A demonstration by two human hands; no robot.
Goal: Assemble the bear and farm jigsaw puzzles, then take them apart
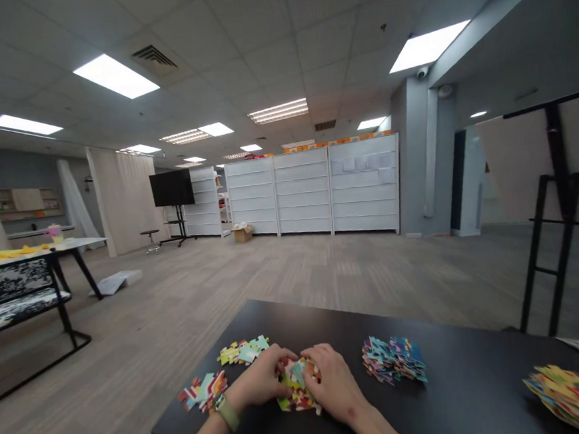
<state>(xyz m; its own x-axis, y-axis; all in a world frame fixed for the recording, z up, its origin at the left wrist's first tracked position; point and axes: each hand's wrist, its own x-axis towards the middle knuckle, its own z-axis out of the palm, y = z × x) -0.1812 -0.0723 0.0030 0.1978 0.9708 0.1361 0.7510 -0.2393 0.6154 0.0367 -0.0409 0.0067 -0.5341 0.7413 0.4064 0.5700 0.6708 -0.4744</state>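
Between my two hands is a small heap of colourful jigsaw puzzle pieces [300,398] on the black table [328,322]. My left hand [263,381], with a green-strapped watch at the wrist, curls its fingers against the left side of the heap. From the right, my right hand [335,382] closes its bent fingers on the same pieces. Some fingertips are hidden behind the pieces. Left of the hands lie a yellow and pale-green group of puzzle pieces [243,351] and a red-and-white group of puzzle pieces [203,391].
A blue pile of puzzle pieces [394,360] lies right of my hands, and a yellow-red pile [577,396] sits near the right edge. A black easel stand [553,250] rises behind. Across the carpet stand white shelves [302,192], a screen [171,188] and a bench [19,292].
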